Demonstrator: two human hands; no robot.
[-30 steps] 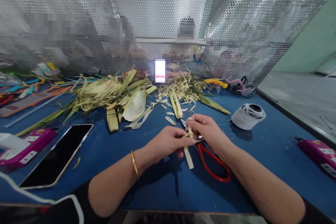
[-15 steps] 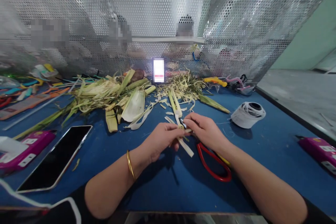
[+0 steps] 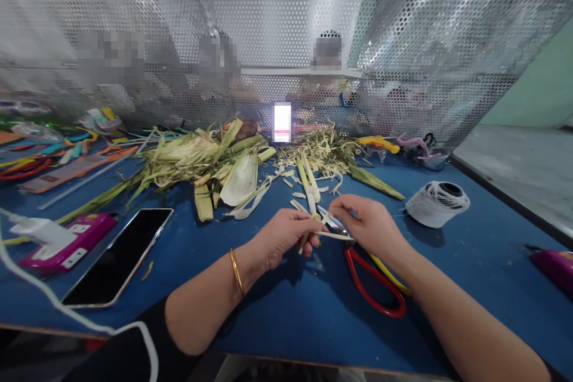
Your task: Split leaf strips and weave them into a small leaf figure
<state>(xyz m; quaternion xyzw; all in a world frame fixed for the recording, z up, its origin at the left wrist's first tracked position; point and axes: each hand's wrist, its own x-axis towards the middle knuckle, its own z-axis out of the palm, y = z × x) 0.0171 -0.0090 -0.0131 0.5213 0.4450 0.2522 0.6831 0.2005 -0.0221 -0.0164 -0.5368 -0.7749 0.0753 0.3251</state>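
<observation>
My left hand [image 3: 289, 233] is closed, its thumb and fingers pinching a pale corn husk strip [image 3: 335, 236] folded into a small piece. One end of the strip points right, and a short end hangs below the fingers. Close on the right, my right hand [image 3: 364, 221] is pinched, with a bit of pale husk showing at its fingertips. Under it lie scissors with one red and one yellow handle [image 3: 376, 292], blades pointing away to the left. Just beyond the hands are split husk stalks [image 3: 308, 178].
A heap of corn husks [image 3: 183, 155] and shreds [image 3: 320, 150] lies at the back, before a perforated metal screen. To the right stands a spool of white thread [image 3: 436, 204]. A phone [image 3: 119, 256] and a purple power strip [image 3: 74, 242] with a white cable lie left.
The husk strip's end has swung from pointing down-right to pointing right. My right hand has drawn a little away from the left, uncovering the scissor blades. The whole view has shifted slightly.
</observation>
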